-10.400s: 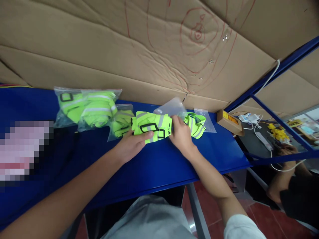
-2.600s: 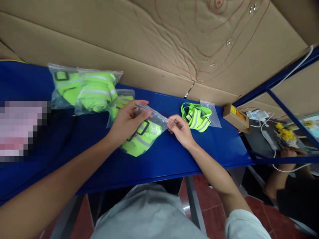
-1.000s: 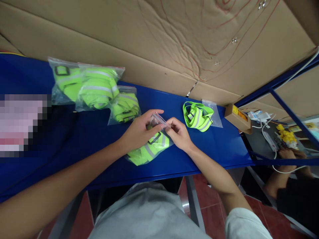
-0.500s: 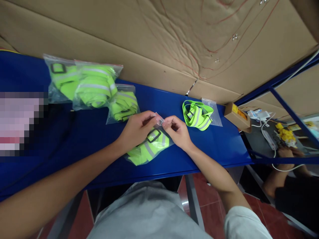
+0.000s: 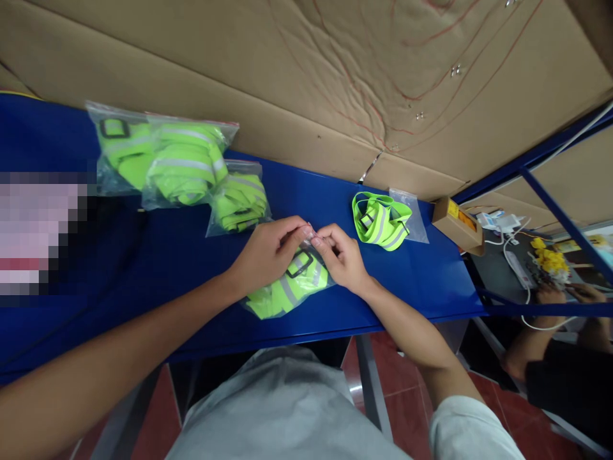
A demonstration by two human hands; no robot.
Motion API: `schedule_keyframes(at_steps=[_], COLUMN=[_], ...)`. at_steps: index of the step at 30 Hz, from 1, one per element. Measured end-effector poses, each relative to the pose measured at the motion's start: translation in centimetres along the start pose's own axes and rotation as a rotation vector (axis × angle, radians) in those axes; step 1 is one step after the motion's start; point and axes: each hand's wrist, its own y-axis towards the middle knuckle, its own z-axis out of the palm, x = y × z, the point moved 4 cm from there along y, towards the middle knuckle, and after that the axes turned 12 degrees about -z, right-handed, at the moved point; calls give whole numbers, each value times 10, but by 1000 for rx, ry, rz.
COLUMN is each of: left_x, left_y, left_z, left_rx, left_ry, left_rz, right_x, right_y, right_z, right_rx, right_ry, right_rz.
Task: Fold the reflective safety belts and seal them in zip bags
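Observation:
A clear plastic bag (image 5: 290,291) with a folded yellow-green reflective strap and a black buckle lies near the front of the blue table. My left hand (image 5: 268,252) pinches the bag's top edge between thumb and fingers. Close beside it, my right hand (image 5: 341,255) pinches the same edge, the fingertips of both hands almost touching. Several bagged straps (image 5: 184,163) lie at the back left. An unbagged yellow-green strap (image 5: 382,220) sits to the right, partly over a flat clear bag (image 5: 417,220).
The blue table (image 5: 412,281) meets a brown board (image 5: 287,115) at the back. A small cardboard box (image 5: 454,225) stands at its right end. Beyond a blue frame, another person's hands (image 5: 550,295) are near yellow items (image 5: 550,260). A pixelated patch covers the far left.
My left hand has shifted slightly right along the bag's top edge, closer to my right hand. The other person's hands have moved apart.

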Motion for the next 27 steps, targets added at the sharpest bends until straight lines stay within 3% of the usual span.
schedule_keyframes(at_steps=[4, 14, 17, 20, 22, 24, 27], left_x=[-6, 7, 13, 21, 23, 23, 21], left_y=[-2, 2, 4, 5, 6, 8, 12], left_z=[0, 5, 3, 3, 5, 4, -8], left_rx=[-18, 77, 187, 348, 395, 347, 50], left_ry=[-11, -167, -153, -122, -133, -175, -242], left_rz=[33, -133, -191, -252, -237, -211, -147], right_x=[1, -8, -14, -17, -16, -15, -16], right_y=[-2, -2, 1, 5, 8, 10, 9], right_z=[0, -4, -11, -27, -38, -48, -60], right_rx=[19, -72, -176, -364, -476, -565, -703], right_ry=[0, -95, -75, -92, -129, -167, -239], right_rz=[0, -40, -2, 8, -12, -37, -44])
